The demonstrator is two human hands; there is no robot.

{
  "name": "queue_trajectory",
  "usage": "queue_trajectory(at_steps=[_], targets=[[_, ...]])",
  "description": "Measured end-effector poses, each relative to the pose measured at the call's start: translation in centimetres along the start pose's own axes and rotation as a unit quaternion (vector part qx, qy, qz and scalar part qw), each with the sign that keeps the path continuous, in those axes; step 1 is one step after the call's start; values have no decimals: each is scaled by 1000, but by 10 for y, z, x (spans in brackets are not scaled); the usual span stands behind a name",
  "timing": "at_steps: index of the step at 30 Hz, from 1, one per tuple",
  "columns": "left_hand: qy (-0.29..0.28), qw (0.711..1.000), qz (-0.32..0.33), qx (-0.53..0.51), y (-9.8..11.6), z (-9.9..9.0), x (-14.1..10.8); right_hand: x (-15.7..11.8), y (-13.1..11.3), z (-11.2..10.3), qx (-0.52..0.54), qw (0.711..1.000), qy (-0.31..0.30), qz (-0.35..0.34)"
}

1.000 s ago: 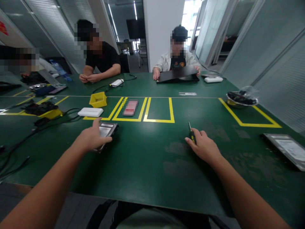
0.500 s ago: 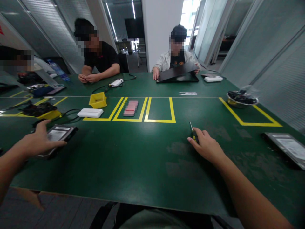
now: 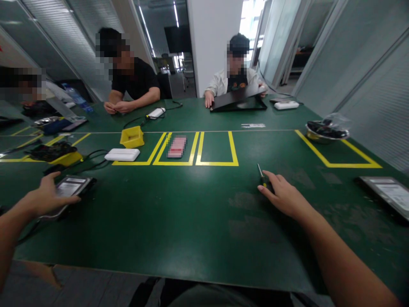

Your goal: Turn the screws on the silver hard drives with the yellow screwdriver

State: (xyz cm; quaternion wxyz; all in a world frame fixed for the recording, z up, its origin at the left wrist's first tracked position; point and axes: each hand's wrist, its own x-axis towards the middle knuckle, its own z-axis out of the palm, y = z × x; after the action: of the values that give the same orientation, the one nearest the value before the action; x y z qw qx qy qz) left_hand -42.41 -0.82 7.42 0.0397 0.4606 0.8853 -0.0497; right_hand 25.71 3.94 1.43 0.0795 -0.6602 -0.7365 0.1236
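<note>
At the left side of the green table, my left hand (image 3: 47, 198) spans a hard drive (image 3: 72, 186) with a white label, thumb on its near side and fingers toward its far side. Part of the drive is hidden under the palm. Right of the middle, my right hand (image 3: 283, 194) is closed round a screwdriver (image 3: 263, 184) with a dark and yellow handle. Its thin metal shaft points away from me, and most of the handle is covered by the fingers. Another hard drive (image 3: 388, 194) lies at the right edge.
Yellow tape frames mark the table (image 3: 179, 238); a phone (image 3: 177, 147) lies in one. Around them are a yellow bin (image 3: 132, 137), a white power bank (image 3: 122, 154), a bowl of dark parts (image 3: 327, 130) and a cable-filled tray (image 3: 65, 158). Co-workers sit opposite and far left.
My left hand and the hard drive under it have shifted left and slightly nearer to me. The right hand keeps the screwdriver in much the same place; the view has turned slightly.
</note>
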Motion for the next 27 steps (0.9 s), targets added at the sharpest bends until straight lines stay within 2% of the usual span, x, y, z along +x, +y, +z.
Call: queue_trajectory(at_steps=[4, 14, 19, 21, 23, 27], targets=[[-23, 997, -20, -77, -2, 10, 2, 1, 3, 0, 7, 1000, -1, -13], [-26, 994, -13, -104, -18, 24, 21, 3, 12, -3, 13, 1000, -5, -9], [-19, 996, 9, -87, -44, 39, 53, 5, 15, -1, 17, 1000, -8, -9], [-51, 994, 21, -92, -56, 47, 70, 6, 16, 1, 18, 1000, -8, -14], [-47, 994, 49, -90, -66, 54, 85, 6, 18, 2, 18, 1000, -6, -22], [-43, 994, 76, -64, -74, 62, 95, 6, 19, 3, 16, 1000, -5, -23]])
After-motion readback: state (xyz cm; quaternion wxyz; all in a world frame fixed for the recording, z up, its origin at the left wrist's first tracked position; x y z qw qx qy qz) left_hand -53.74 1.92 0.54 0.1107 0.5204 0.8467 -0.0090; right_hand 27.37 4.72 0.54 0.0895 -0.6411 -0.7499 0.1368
